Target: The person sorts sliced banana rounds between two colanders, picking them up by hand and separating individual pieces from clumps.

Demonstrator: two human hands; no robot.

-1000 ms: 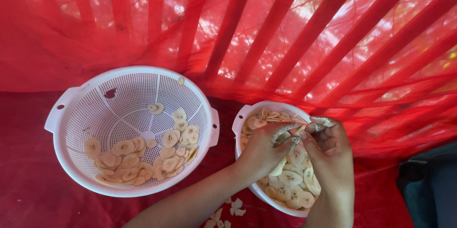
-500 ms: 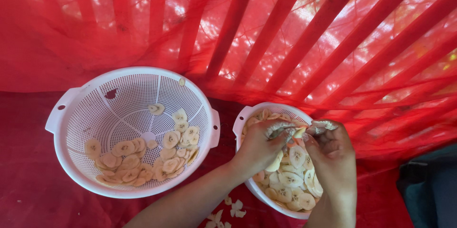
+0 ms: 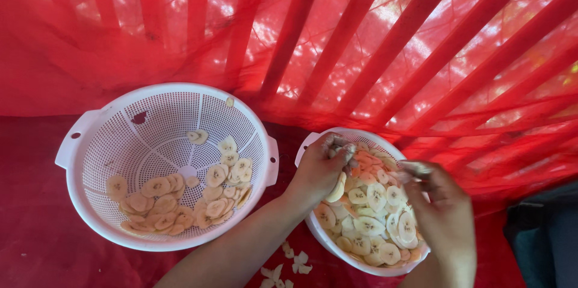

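A small white bowl (image 3: 309, 145) at the lower right is full of pale banana slices (image 3: 367, 210). My left hand (image 3: 319, 170) is over its left rim, fingers curled around a few slices. My right hand (image 3: 442, 204) is over the bowl's right side, thumb and fingers pinching a slice. A large white colander (image 3: 120, 119) stands to the left, with more banana slices (image 3: 180, 195) spread over its bottom.
Red netting (image 3: 361, 35) with slanted bars behind it fills the background. The bowl and colander rest on a red cloth (image 3: 36, 240). A few slice scraps (image 3: 283, 267) lie on the cloth below the bowl. A dark object (image 3: 545, 240) is at the right edge.
My hands, close together over the bowl's top, have moved apart. The left went to the left rim, the right to the right side. More slices now show in the bowl.
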